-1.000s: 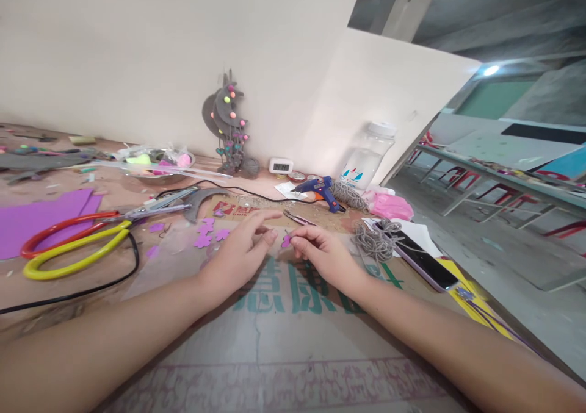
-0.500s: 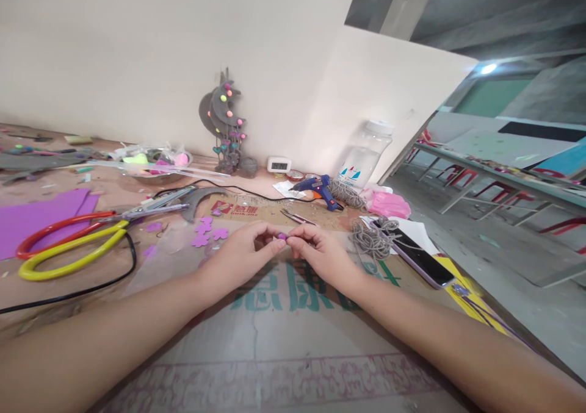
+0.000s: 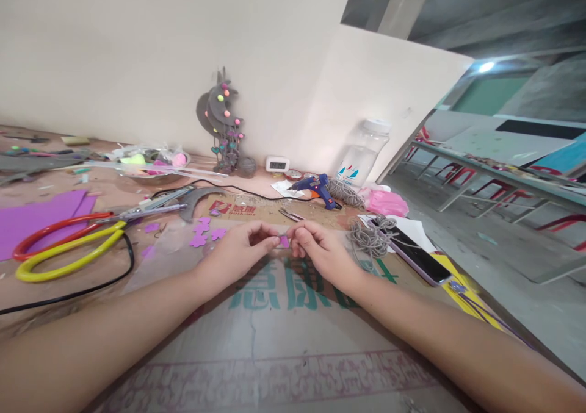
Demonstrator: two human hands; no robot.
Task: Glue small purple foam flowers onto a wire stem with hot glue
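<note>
A small purple piece (image 3: 284, 241) shows between my two hands above the cardboard (image 3: 256, 364). My left hand (image 3: 249, 246) pinches it between thumb and forefinger. My right hand (image 3: 315, 248) is closed right beside it, thumb against curled fingers; what it holds, if anything, is too small to make out. Several purple flower cutouts (image 3: 198, 240) lie to the left of my left hand. Tweezers (image 3: 292, 216) lie just beyond my hands.
Scissors (image 3: 68, 266), purple sheets (image 3: 41, 224) and a black cable lie left. Behind stand a grey moon ornament (image 3: 223, 117), timer (image 3: 277, 165), blue glue gun (image 3: 323, 191) and bottle (image 3: 361, 157). Grey cord (image 3: 370, 237) and a phone (image 3: 419, 257) lie right.
The fingers of my right hand have drawn slightly away from my left fingertips and curled more. More of the purple piece now shows between the hands.
</note>
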